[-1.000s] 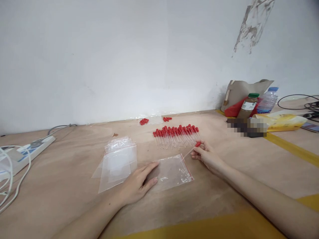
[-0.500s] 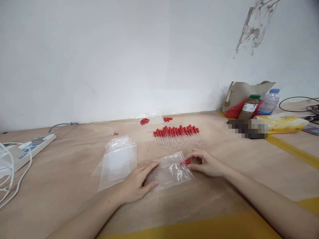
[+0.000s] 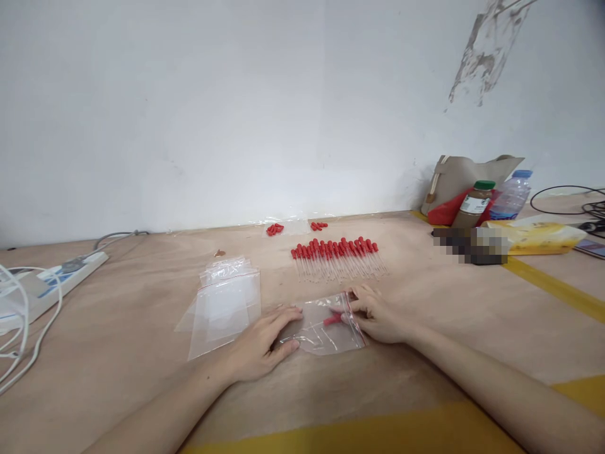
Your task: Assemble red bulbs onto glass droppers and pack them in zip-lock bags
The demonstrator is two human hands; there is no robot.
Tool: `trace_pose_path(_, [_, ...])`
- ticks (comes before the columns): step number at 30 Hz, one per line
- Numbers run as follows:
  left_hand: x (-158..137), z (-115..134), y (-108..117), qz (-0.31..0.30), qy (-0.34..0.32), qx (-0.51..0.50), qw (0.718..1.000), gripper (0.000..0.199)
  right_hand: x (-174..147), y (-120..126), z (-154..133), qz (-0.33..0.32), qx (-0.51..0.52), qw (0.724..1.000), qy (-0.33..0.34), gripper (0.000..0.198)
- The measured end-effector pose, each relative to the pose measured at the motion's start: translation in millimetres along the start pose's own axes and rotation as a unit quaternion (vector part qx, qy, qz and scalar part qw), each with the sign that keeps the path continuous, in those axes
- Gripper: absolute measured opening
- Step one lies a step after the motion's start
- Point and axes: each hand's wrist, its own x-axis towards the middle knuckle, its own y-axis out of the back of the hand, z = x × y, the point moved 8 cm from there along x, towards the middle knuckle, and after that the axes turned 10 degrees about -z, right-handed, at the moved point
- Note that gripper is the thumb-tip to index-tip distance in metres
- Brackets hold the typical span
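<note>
red dropper: inside clear bag | right fingers: in bag, by dropper, can't tell if gripping | left fingers: spread on bag

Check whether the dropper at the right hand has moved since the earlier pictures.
Yes: against the row of droppers, the red-bulbed dropper has moved left and downward in the view, into the clear zip bag.
</note>
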Motion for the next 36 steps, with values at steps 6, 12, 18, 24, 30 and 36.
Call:
trace_pose_path(6, [0.5, -2.4, -3.7, -0.019, 0.003, 0.016, 1.000, 0.034, -5.5, 20.4, 37.0, 0.100, 0.141, 0.983, -0.064, 0.024])
trace_pose_path(12, [0.1, -2.4, -3.1, -0.008, -0.001, 0.022, 1.000, 0.034, 2.8, 59.3, 77.9, 0.192, 0.097, 0.955, -0.206, 0.019])
trace_pose_path(18, [1.4, -0.9, -1.4, 0.012, -0.004, 0.012, 1.000, 0.033, 52.9, 90.3, 98.4, 0.191, -0.041, 0.934, -0.300, 0.020])
trace_pose_path(24, [1.8, -1.2, -1.6, 0.012, 0.001, 0.013, 1.000, 0.033, 89.5, 82.2, 122.9, 0.216, -0.021, 0.901, -0.376, 0.031])
trace_pose_path(30, [1.4, -1.3, -1.8, 0.006, -0.003, 0.012, 1.000, 0.033, 95.7, 83.9, 126.3, 0.236, 0.013, 0.893, -0.383, 0.020])
trace_pose_path(36, [2.4, -2.8, -2.7, 0.009, -0.008, 0.008, 1.000, 0.032, 61.7, 125.2, 104.1, 0.302, 0.056, 0.903, -0.300, 0.023])
